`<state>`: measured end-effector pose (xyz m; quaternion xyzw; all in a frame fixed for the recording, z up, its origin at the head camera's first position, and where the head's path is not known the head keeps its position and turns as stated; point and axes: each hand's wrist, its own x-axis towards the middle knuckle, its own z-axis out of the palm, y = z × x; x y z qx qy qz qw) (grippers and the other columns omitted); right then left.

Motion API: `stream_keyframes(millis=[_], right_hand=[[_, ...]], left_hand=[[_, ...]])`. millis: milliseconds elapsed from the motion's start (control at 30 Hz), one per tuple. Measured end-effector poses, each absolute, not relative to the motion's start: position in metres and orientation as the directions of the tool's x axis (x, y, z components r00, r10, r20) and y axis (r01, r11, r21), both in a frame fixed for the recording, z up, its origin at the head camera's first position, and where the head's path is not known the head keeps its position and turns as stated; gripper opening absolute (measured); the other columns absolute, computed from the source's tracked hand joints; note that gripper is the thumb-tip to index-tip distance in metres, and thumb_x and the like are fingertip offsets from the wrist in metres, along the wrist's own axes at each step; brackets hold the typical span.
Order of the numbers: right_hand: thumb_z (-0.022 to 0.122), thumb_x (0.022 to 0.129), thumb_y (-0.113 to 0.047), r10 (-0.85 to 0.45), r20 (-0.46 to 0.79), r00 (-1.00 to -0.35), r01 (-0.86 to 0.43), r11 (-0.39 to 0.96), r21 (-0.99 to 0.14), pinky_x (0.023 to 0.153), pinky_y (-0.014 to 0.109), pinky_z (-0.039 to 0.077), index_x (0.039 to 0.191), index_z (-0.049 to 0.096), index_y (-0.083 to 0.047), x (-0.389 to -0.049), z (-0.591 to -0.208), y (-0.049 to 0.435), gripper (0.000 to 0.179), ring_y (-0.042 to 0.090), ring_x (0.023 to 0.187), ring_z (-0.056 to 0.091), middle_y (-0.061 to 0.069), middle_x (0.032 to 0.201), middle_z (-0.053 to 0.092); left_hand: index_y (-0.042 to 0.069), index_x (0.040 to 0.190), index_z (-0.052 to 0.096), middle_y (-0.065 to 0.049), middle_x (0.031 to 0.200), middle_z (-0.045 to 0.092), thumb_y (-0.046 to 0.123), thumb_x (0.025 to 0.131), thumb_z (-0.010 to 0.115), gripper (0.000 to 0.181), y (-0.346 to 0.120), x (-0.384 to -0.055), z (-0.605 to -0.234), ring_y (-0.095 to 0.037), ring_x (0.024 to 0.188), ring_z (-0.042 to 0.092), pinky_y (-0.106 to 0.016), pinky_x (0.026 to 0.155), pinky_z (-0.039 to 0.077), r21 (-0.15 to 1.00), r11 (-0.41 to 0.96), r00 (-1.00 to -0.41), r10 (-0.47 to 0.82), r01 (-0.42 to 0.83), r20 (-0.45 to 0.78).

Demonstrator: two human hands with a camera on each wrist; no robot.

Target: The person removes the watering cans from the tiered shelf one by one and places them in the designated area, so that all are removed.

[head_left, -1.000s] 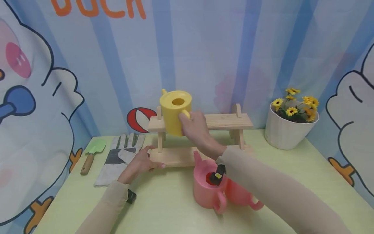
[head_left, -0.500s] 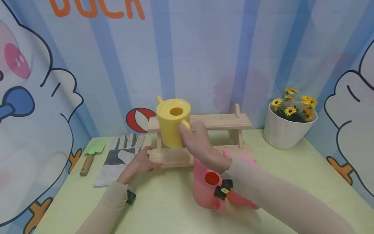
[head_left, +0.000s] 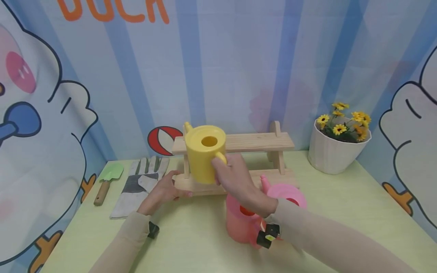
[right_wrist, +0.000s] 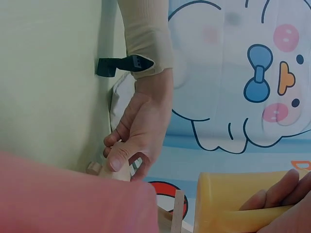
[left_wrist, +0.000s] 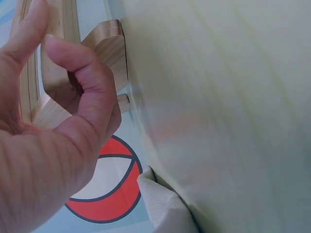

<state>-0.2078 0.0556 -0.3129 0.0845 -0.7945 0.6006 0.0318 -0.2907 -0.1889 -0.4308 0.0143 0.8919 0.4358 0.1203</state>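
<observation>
My right hand (head_left: pixel 235 178) grips the handle of a yellow watering can (head_left: pixel 199 161), which is held upright in front of a two-tier wooden plant stand (head_left: pixel 259 141). The can overlaps the left part of both boards in the head view. My left hand (head_left: pixel 166 189) holds the left end of the lower board; in the left wrist view its thumb and fingers curl round the wood (left_wrist: pixel 58 73). Below my right forearm stand two pink watering cans, one in front (head_left: pixel 237 223) and one behind it to the right (head_left: pixel 285 190), both partly hidden by the sleeve.
A garden glove (head_left: pixel 136 191) and a green hand trowel (head_left: pixel 109 178) with a wooden handle lie on the table at the left. At the back right stands a white pot (head_left: pixel 332 155) of yellow flowers. A printed curtain (head_left: pixel 232 68) hangs right behind the stand.
My right hand has brought the yellow watering can down from above the upper board to in front of the stand. The left hand keeps its hold on the lower board.
</observation>
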Motion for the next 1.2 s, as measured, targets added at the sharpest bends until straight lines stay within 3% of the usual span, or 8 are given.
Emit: stream_keyframes(millis=[700,1000,1200], right_hand=[[0.049,0.097,-0.008,-0.155,0.099,-0.983,-0.133,0.233,-0.963,0.048,0.022,0.028,0.064,0.054,-0.008,-0.176,-0.335,0.060,0.033,0.014,0.050,0.040,0.003,0.055,0.053],[0.049,0.098,-0.008,-0.175,0.064,-0.983,-0.102,0.216,-0.971,0.049,0.022,0.028,0.066,0.054,-0.007,-0.166,-0.345,0.059,0.032,0.014,0.051,0.039,0.000,0.055,0.050],[0.050,0.099,-0.009,-0.188,0.022,-0.982,-0.061,0.205,-0.977,0.050,0.023,0.026,0.065,0.054,-0.007,-0.159,-0.351,0.057,0.034,0.014,0.052,0.038,-0.001,0.054,0.049]], left_hand=[[0.002,0.160,0.040,-0.013,0.099,0.062,0.020,0.082,0.096,0.097,-0.189,-0.290,-0.431,-0.021,0.075,0.057,-0.032,0.068,0.049,0.802,0.594,-0.972,0.144,-0.065,-0.186],[0.010,0.162,0.040,-0.010,0.099,0.059,0.024,0.082,0.093,0.097,-0.189,-0.292,-0.432,-0.021,0.074,0.059,-0.034,0.077,0.049,0.770,0.624,-0.964,0.097,-0.133,-0.246],[0.005,0.162,0.038,-0.008,0.092,0.059,0.013,0.082,0.087,0.095,-0.190,-0.292,-0.432,-0.018,0.070,0.058,-0.031,0.074,0.049,0.771,0.631,-0.971,0.118,-0.087,-0.207]])
